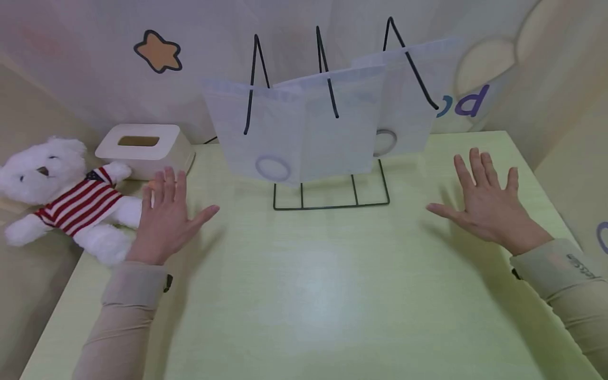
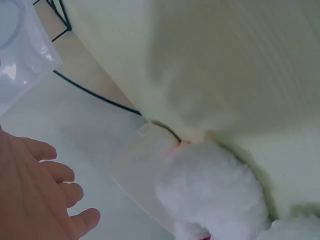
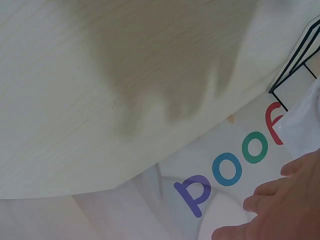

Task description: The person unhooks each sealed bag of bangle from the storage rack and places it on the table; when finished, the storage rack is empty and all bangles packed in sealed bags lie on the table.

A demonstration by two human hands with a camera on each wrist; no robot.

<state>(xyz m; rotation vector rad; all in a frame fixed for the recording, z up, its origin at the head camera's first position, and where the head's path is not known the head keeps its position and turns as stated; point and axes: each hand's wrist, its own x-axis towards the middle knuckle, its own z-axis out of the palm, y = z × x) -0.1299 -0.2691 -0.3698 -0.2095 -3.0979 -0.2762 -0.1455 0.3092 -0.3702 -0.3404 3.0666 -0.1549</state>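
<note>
Both hands hold nothing. My left hand (image 1: 163, 219) is spread with straight fingers above the table's left side, beside a white teddy bear (image 1: 85, 195) in a striped shirt. Over the right side, my right hand (image 1: 491, 206) is spread the same way, its shadow falling on the tabletop. Between them, toward the back, stands a black wire rack (image 1: 332, 207) with three raised prongs. Translucent white bags hang from it: a left bag (image 1: 256, 132), a middle bag (image 1: 339, 126) and a right bag (image 1: 418, 100). Ring shapes show on the left and right bags.
A white tissue box (image 1: 142, 142) with an oval slot sits at the back left, behind the bear's arm. A pale green table (image 1: 309, 295) spans the view. Behind it hangs a printed curtain (image 1: 214, 31) with a star and coloured letters.
</note>
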